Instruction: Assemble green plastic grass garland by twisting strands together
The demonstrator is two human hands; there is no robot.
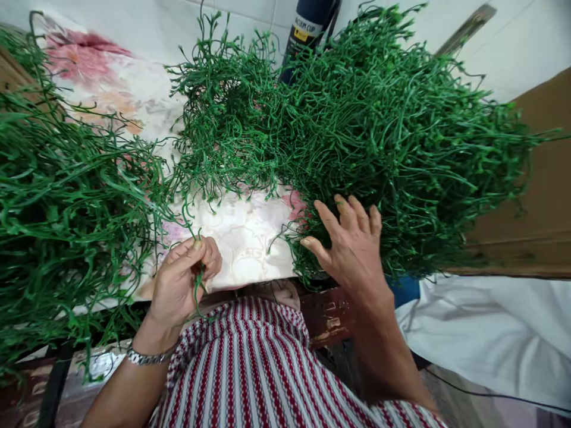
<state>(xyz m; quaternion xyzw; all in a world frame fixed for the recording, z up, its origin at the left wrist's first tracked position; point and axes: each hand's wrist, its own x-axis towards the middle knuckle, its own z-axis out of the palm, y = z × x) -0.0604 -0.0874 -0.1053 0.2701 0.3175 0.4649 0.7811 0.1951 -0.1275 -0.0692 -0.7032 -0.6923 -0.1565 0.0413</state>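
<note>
Between two piles of green stems, my left hand point(185, 273) pinches a thin green stem point(198, 285) above the near edge of the cloth. A metal watch band is on that wrist. My right hand point(350, 244) has its fingers spread against the lower front of the large right pile of green plastic-looking stems point(383, 131); no stem is visibly gripped in it. Another tangled pile of green stems point(66, 196) lies at the left. A looser green bunch point(227, 119) joins the right pile at the back.
A floral cloth point(250, 238) covers the table. Behind the stems stands a dark vacuum cup point(307, 30) near the tiled wall. Cardboard point(530, 202) stands at the right, with white fabric point(491, 333) below it. A black cable point(482, 392) crosses the lower right.
</note>
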